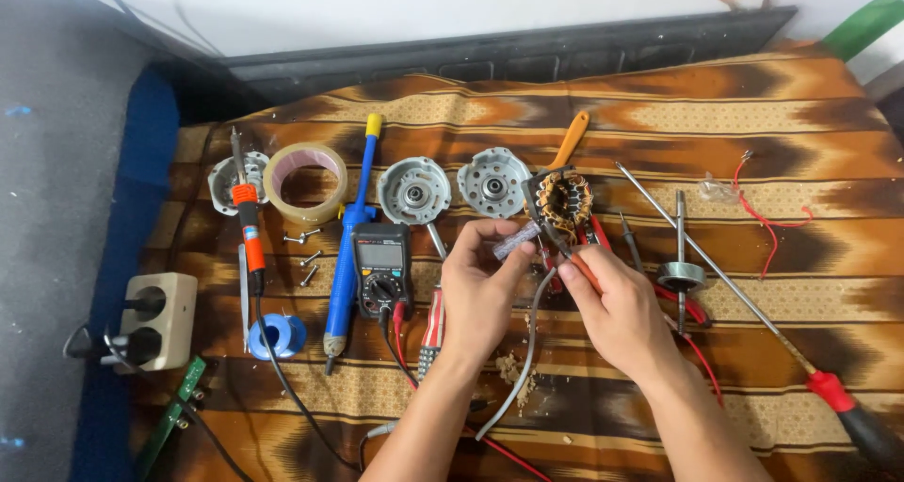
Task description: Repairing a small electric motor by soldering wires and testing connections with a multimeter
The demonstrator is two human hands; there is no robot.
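Observation:
My left hand pinches a small grey tube-like piece between thumb and fingers. A grey cable hangs down from the hands toward the cloth. My right hand grips an orange-handled tool whose tip meets a motor stator with copper windings. The stator sits just above both hands, partly hidden by my fingers.
On the patterned cloth lie two round metal motor covers, a multimeter with red and black leads, a blue desoldering pump, a soldering iron, a tape roll, screws, a rotor shaft, a long red-handled screwdriver and a power socket.

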